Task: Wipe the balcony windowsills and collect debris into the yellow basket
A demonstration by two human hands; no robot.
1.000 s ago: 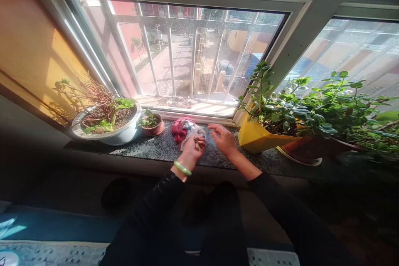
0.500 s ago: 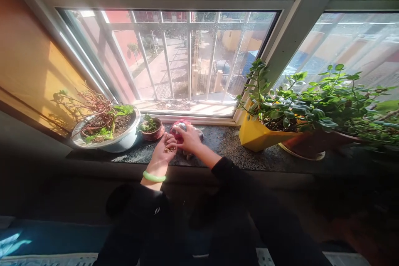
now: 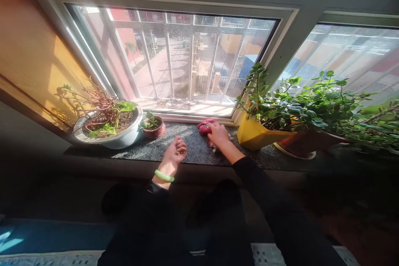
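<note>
My left hand (image 3: 176, 153) is cupped palm up over the dark stone windowsill (image 3: 190, 149), holding a small pile of dry plant bits. A green bangle (image 3: 164, 176) sits on that wrist. My right hand (image 3: 219, 134) presses down on a red and white cloth (image 3: 205, 126) that lies on the sill near the window frame, just left of the yellow pot (image 3: 254, 135). Both sleeves are black.
A wide grey bowl planter (image 3: 109, 126) with reddish stems stands at the left, a small terracotta pot (image 3: 152, 126) beside it. A jade plant (image 3: 274, 106) in the yellow pot and a brown pot (image 3: 307, 143) with bushy greenery fill the right. Barred window behind.
My right hand took hold of the cloth and slid it right along the sill toward the yellow pot. My left hand stayed cupped with the plant bits and drew back slightly.
</note>
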